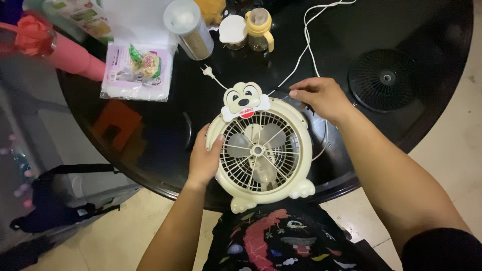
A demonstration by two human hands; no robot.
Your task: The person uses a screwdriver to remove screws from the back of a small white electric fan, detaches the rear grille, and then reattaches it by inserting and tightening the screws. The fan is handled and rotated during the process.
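Note:
A small cream-coloured fan (261,150) with a cartoon dog face on top lies grille-up on the near edge of a round black glossy table (351,40). My left hand (205,155) grips the fan's left rim, thumb on the grille edge. My right hand (321,96) rests at the fan's upper right rim, fingers curled, touching the rim and the white power cord (306,45). The cord's plug (207,72) lies above the fan.
A black round fan grille (384,79) lies at the table's right. At the back stand a clear lidded jar (190,27), a yellow-capped bottle (260,29), a white lid (233,30), a plastic bag of packets (138,70) and a pink object (70,55). A dark bag (55,200) sits on the floor left.

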